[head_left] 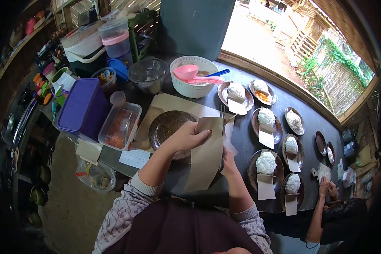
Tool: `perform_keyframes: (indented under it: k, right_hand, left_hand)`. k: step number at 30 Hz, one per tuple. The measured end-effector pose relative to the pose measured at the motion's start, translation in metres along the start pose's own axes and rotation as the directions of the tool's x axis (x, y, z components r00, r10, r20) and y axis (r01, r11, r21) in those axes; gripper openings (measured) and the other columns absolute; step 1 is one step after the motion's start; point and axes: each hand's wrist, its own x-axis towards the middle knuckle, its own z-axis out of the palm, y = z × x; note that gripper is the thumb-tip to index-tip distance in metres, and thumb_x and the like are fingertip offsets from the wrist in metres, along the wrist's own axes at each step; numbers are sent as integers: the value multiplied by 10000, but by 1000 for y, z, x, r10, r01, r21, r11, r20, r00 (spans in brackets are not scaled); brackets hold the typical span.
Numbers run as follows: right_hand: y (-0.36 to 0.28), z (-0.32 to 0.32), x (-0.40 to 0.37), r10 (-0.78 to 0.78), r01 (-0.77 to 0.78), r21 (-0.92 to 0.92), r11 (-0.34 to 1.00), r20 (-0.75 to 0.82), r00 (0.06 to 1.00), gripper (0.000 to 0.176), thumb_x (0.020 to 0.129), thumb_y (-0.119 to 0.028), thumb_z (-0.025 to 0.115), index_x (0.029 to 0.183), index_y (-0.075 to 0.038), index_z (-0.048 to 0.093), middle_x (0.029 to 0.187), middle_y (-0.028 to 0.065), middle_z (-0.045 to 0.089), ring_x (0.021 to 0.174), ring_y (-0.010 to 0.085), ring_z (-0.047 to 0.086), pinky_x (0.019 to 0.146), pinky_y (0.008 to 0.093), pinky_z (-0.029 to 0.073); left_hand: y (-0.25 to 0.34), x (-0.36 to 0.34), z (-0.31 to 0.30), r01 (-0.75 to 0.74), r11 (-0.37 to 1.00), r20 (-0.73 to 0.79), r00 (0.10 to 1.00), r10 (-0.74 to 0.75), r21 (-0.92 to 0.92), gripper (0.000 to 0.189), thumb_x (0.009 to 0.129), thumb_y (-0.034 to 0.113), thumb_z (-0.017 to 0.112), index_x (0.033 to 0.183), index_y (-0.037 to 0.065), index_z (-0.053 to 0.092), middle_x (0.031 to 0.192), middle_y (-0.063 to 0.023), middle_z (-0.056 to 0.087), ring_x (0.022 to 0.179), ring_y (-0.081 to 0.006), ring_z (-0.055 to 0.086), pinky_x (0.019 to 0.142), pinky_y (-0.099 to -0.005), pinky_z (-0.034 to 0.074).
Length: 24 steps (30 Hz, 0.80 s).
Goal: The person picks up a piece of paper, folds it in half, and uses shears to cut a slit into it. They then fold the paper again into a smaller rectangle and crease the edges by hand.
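Note:
My left hand is closed on a sheet of brown paper, thumb on top, held up over the table. My right hand is at the paper's right edge, partly hidden by it. It grips a pair of scissors, whose blades point away from me along that edge; the handles are mostly covered. Under my left forearm lies a dark brown plate on more brown paper. To the right stand several brown plates of white rice, many with a folded paper piece against the mound.
A white basket holds a pink ladle and a blue-handled utensil. Left of the plate are a clear tub of reddish food and a purple box. At right, a co-worker's hands hold a pale flat object.

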Motion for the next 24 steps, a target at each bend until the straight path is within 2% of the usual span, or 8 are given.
perform_keyframes:
  k: [9,15,19,24]
  right_hand:
    - [3,2,-3,12,-16,193,981,21,1000,510,807,-289,609,1171,43,476,1032,81,586,933,136,533,815,276,431]
    - [0,1,-3,3,-7,133,991,32,999,570,790,-369,614,1159,42,474,1010,83,591,910,136,533,789,282,440]
    - [0,1,-2,10,-12,112,994,25,1000,585,779,-382,619,1152,44,475,1001,86,594,905,141,536,786,285,442]
    - [7,1,-3,19,-22,132,991,24,1000,586,771,-386,618,1148,39,476,990,86,595,904,147,538,789,291,442]
  left_hand:
    - [8,-3,2,22,997,23,1000,-21,-67,213,866,185,521,884,-19,579,687,14,553,632,-49,464,579,-235,412]
    - [11,-4,1,40,995,49,998,-35,-89,236,872,191,524,947,-26,581,753,1,581,684,-56,494,619,-240,430]
    - [15,-5,3,62,988,58,997,-54,-145,243,880,192,521,971,-25,582,803,-11,600,726,-63,518,653,-243,442]
    - [15,-5,3,71,989,72,995,-62,-130,249,883,191,519,986,-26,582,820,-18,606,745,-68,527,668,-242,445]
